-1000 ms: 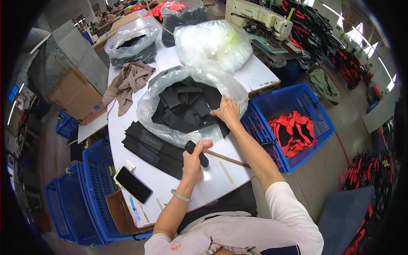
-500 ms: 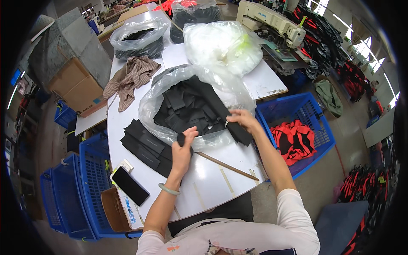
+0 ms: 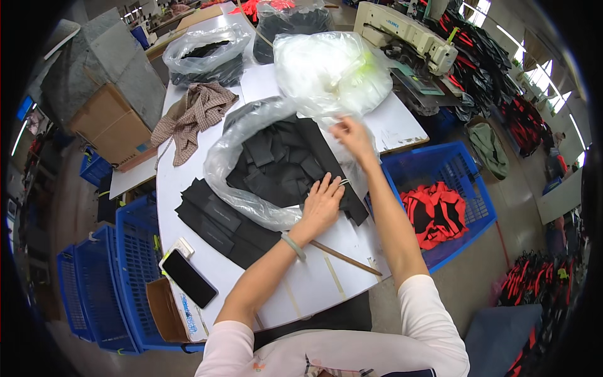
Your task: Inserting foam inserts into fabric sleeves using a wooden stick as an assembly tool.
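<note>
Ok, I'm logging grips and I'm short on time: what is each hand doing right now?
Left hand: fingers spread, pressing flat on the black fabric pieces; grips nothing.
Right hand: fingers pinched on the clear plastic bag at its rim.

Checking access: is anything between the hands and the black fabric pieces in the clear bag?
Nothing visible. The bag lies open toward the person; the left hand already rests on the black fabric pieces at its mouth. The right hand is at the bag's far rim.
</note>
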The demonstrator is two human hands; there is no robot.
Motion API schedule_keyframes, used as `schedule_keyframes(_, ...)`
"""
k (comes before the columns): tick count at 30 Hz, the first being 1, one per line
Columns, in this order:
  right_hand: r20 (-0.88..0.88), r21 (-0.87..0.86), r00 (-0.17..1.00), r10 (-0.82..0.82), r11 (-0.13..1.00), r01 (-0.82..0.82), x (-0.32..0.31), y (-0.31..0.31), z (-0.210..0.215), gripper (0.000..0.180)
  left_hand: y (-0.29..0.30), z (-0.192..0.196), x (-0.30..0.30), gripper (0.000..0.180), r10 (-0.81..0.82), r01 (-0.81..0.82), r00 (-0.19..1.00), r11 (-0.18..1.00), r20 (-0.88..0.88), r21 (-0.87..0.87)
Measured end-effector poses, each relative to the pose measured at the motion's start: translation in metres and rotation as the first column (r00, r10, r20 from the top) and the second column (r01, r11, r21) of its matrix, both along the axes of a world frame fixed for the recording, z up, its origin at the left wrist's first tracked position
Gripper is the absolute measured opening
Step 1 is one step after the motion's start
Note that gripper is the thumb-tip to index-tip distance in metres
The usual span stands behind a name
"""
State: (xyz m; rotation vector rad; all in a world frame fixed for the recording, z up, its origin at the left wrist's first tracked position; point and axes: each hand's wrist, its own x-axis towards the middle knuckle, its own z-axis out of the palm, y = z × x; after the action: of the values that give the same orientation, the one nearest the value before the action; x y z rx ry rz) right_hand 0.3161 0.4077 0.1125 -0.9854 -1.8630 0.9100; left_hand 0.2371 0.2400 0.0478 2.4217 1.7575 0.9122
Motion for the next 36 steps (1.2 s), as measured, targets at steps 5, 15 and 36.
schedule_keyframes(5, -0.051, -0.447, 0.969, -0.243, 0.873, 0.195, 0.031, 0.070, -0.053, 0.034, 0.017, 0.002, 0.024, 0.033, 0.038, -0.027, 0.984, 0.997, -0.174, 0.066)
schedule_keyframes(15, 0.503, 0.351, 0.811, -0.299, 0.928, 0.124, -0.026, -0.006, -0.031, 0.046, 0.014, -0.001, 0.018, 0.045, 0.043, -0.043, 0.999, 0.999, -0.001, -0.009)
schedule_keyframes(36, -0.454, 0.345, 0.879, -0.142, 0.882, 0.321, -0.007, -0.041, 0.013, 0.014, 0.020, -0.004, 0.005, 0.056, 0.036, -0.034, 0.999, 0.999, 0.039, -0.041)
